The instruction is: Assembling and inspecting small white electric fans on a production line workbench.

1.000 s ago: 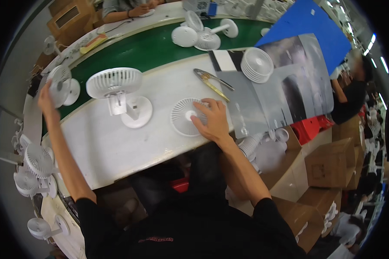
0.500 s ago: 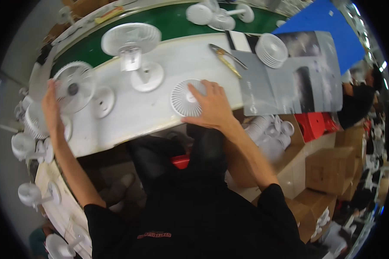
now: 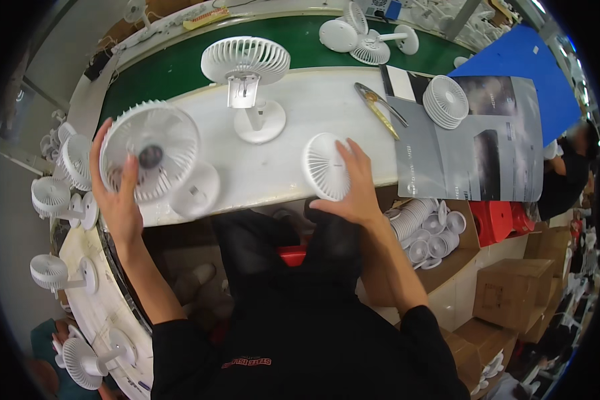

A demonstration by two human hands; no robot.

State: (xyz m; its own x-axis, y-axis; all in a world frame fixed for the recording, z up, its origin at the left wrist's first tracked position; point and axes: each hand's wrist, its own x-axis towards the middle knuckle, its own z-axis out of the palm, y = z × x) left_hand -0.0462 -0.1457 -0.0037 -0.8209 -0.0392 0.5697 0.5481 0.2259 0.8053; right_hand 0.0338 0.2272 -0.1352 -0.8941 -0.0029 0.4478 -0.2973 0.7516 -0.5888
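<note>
Left hand [image 3: 119,200]: one open-fronted fan [image 3: 151,157] gripped by the rim between fingers, left of the standing fan.
Right hand [image 3: 359,187]: one cover [image 3: 327,167] gripped by its edge, tilted, right of the standing fan.
Standing fan [image 3: 243,90]: one, placed on the tabletop [image 3: 267,167].
Pliers [image 3: 373,101]: one pair, laid right of the standing fan.

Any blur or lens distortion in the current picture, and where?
Head view: fisheye bending, black at the corners; same head view: the fan in the left hand looks slightly blurred, while the fan grille in the right hand looks crisper.
</note>
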